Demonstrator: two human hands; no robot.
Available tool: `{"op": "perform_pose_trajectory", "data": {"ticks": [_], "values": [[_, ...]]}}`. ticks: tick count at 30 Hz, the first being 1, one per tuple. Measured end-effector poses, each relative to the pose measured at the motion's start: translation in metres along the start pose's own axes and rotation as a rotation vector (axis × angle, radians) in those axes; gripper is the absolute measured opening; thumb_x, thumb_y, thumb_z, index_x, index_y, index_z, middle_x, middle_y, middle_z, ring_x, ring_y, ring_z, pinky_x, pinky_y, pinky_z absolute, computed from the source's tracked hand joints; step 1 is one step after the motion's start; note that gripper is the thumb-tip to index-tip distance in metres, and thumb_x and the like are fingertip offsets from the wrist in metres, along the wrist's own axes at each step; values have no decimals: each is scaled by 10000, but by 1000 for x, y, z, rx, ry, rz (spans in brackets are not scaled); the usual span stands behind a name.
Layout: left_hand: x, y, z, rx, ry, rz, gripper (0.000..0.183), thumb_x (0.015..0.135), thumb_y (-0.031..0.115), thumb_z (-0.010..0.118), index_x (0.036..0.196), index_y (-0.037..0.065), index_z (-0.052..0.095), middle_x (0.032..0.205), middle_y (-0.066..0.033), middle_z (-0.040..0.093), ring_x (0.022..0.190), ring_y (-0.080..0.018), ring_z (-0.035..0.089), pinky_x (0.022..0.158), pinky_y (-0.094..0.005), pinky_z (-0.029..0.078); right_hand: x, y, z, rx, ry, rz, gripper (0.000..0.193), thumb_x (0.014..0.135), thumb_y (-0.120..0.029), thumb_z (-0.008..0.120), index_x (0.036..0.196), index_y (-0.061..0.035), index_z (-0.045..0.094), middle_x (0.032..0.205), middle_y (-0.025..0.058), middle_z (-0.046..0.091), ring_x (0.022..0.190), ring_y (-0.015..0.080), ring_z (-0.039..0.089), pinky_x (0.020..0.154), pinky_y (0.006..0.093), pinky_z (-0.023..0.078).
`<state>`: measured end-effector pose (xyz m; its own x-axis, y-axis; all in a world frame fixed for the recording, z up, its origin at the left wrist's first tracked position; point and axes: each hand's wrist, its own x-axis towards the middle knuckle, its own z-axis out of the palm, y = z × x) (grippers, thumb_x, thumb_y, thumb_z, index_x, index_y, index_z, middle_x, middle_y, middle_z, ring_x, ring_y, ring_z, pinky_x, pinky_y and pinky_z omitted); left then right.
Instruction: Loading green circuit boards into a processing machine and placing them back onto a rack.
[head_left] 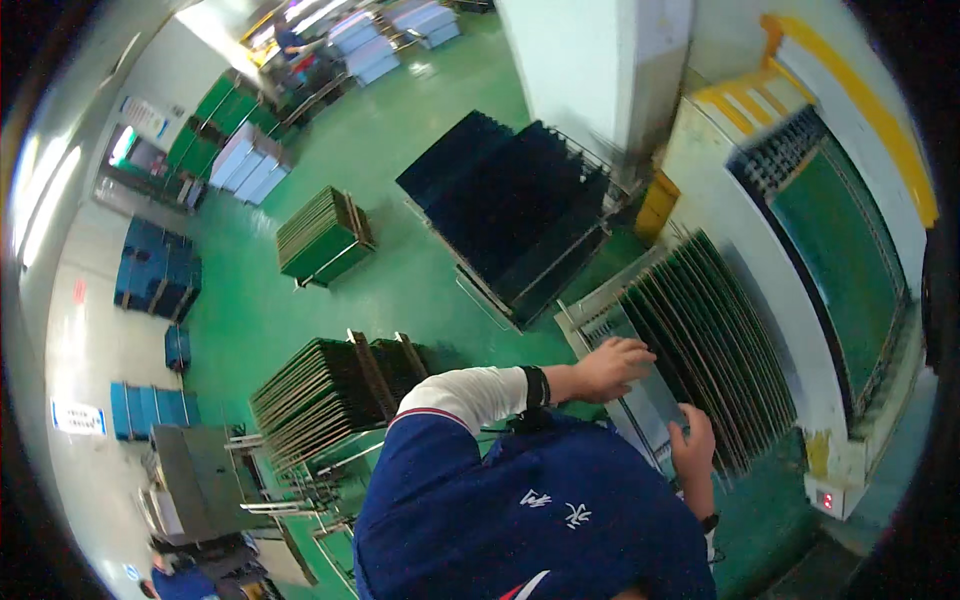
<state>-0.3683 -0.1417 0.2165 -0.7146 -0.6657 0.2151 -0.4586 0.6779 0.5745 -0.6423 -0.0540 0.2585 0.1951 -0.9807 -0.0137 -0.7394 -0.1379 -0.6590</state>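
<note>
My left hand (612, 369), with a black band at its wrist, lies over the top of a pale grey flat panel (652, 398), fingers bent together at its edge. Lower and to the right, my right hand (694, 448) is at the near end of that panel, thumb standing apart from the fingers. Its contact with the panel is hard to make out. Just beyond both hands, several thin dark green panels (715, 350) stand on edge in a close row in a rack. The undersides of my fingers are hidden.
A pale machine (745, 230) with a yellow top frame and green sloping bed borders the rack's right. A cart of dark panels (510, 215) stands ahead by a white pillar (570, 80). Left are racked panels (320, 400) and a smaller green stack (325, 235). People work farther off.
</note>
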Motion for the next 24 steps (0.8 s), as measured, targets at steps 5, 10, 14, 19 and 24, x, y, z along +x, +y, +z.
{"op": "perform_pose_trajectory", "data": {"ticks": [5, 10, 14, 19, 24], "values": [[1, -9, 3, 0, 68, 78, 477, 648, 207, 801, 1094, 87, 679, 1384, -106, 503, 1301, -335, 429, 1015, -510, 383, 10, -9, 10, -95, -72, 62, 527, 836, -169, 686, 1313, -11, 528, 1236, 228, 598, 1143, 410, 564, 973, 466, 447], [2, -16, 7, -38, 76, 117, 421, 688, 184, 764, 1087, 83, 672, 1355, -111, 524, 1297, -341, 430, 1016, -514, 386, 21, 1, 27, -116, -120, 122, 527, 833, -155, 699, 1307, -5, 524, 1232, 228, 600, 1140, 413, 570, 966, 461, 451], [-3, -22, 3, -98, 103, 133, 426, 712, 171, 735, 1123, 86, 658, 1330, -111, 540, 1291, -340, 437, 1010, -510, 401, 37, 1, 36, -182, -173, 201, 458, 855, -212, 684, 1250, -18, 554, 1129, 228, 638, 1055, 420, 607, 903, 470, 474], [-39, -50, -20, -93, 6, -142, 406, 756, 194, 716, 1145, 99, 649, 1218, -132, 609, 1184, -358, 536, 923, -486, 469, 67, -5, 34, -300, -273, 331, 395, 865, -248, 660, 1138, 34, 616, 1050, 258, 656, 1030, 440, 617, 880, 463, 482], [-115, -101, -29, -150, -235, -446, 377, 772, 289, 660, 1061, 47, 680, 973, -199, 687, 925, -404, 652, 773, -508, 517, 71, 25, 55, -380, -183, 341, 358, 861, -254, 669, 1073, 35, 658, 1020, 262, 673, 973, 438, 636, 835, 476, 489]]}}
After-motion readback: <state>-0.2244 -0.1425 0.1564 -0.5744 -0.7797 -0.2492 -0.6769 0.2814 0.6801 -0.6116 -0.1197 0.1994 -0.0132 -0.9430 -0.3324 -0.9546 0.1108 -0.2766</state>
